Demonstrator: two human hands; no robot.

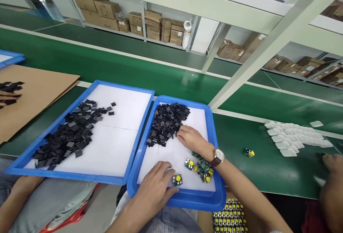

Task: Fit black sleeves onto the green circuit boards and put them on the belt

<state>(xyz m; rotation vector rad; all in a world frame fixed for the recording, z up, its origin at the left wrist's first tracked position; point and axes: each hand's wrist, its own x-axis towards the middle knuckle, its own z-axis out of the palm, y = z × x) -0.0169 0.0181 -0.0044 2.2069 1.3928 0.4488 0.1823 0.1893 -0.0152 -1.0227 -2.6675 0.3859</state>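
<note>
My left hand (157,183) is low in the blue tray (220,193), thumb and forefinger closed at the left edge of a small circuit board (177,180) with a yellow part on top. My right hand (191,138), with a watch on the wrist, reaches to the right edge of a heap of small black square pads (168,122). Its fingers are pinched together; whatever is between the tips is hidden. Below that wrist lies a loose group of similar circuit boards (204,168), partly covered by the forearm. One more board (189,163) sits just left of them.
Left of my tray is a larger blue tray (125,176) with many black pads (69,136). A single board (249,152) and white pieces (294,136) lie on the green table to the right. Other people's hands show at both sides. Boards in rows (229,217) are below the table edge.
</note>
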